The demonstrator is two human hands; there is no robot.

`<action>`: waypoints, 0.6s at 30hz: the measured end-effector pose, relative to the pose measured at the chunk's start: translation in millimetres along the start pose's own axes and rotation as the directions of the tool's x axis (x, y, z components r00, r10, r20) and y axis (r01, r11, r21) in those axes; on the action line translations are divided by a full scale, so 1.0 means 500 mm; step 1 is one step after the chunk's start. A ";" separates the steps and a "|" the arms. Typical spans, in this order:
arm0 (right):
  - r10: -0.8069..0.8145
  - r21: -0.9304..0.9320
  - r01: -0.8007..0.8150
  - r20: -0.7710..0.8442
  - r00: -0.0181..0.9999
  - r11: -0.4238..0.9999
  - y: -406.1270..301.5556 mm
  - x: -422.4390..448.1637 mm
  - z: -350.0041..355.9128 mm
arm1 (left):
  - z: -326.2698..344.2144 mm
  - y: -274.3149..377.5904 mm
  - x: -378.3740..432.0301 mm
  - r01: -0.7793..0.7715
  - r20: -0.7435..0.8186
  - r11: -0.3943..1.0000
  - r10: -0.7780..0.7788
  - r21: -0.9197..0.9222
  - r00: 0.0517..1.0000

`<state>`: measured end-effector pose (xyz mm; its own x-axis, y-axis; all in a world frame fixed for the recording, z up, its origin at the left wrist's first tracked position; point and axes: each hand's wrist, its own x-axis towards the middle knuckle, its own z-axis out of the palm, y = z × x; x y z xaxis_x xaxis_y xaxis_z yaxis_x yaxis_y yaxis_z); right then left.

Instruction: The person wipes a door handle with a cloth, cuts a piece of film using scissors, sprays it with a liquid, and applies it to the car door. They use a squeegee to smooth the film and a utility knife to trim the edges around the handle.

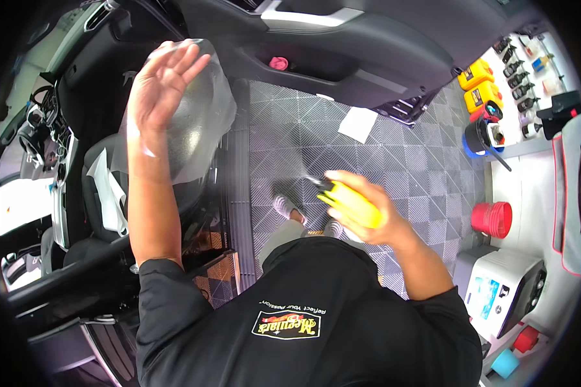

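My left hand point(162, 84) is raised inside the open car doorway, palm towards me. A wet-looking sheet of clear plastic film point(201, 113) hangs from it, spreading behind the fingers and wrist. The exact grip on the film's upper edge is hidden. In front of my body, my right hand point(368, 208) grips a yellow spray bottle point(351, 203). Its black nozzle points up and left towards the film, and a faint pale mist shows at the tip. Motion blurs this bottle slightly.
A car door panel point(392, 58) crosses the top, with a pink cloth point(278, 63) in its pocket. White sheets lie on the car seat point(106, 193) and tiled floor point(358, 125). Along the right wall stand yellow canisters point(481, 96), a red bucket point(491, 220) and a white machine point(503, 285).
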<state>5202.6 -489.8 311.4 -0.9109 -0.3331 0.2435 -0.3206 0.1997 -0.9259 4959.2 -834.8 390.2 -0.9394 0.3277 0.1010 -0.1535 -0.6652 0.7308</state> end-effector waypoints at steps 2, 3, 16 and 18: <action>0.013 0.055 -0.016 0.057 0.998 0.998 0.018 -0.021 0.012 | 0.023 -0.002 -0.019 0.010 -0.038 0.999 -0.009 0.034 0.999; 0.143 -0.016 -0.142 0.127 0.981 0.990 0.027 -0.035 0.015 | 0.030 -0.001 -0.029 0.001 -0.033 0.999 0.000 0.038 0.999; 0.342 -0.191 -0.331 0.026 0.939 0.924 0.308 -0.196 0.020 | -0.132 -0.071 -0.109 -0.038 -0.153 0.997 0.047 0.063 0.987; 0.689 -0.256 -0.667 -0.010 0.725 0.699 0.446 -0.263 0.024 | -0.169 -0.116 -0.113 -0.042 -0.165 0.995 0.055 0.086 0.985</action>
<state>5253.8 -412.5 69.7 -0.8838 -0.0949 -0.4581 0.3172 0.5982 -0.7359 4995.1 -871.2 284.9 -0.9841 0.1752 0.0287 -0.0872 -0.6180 0.7813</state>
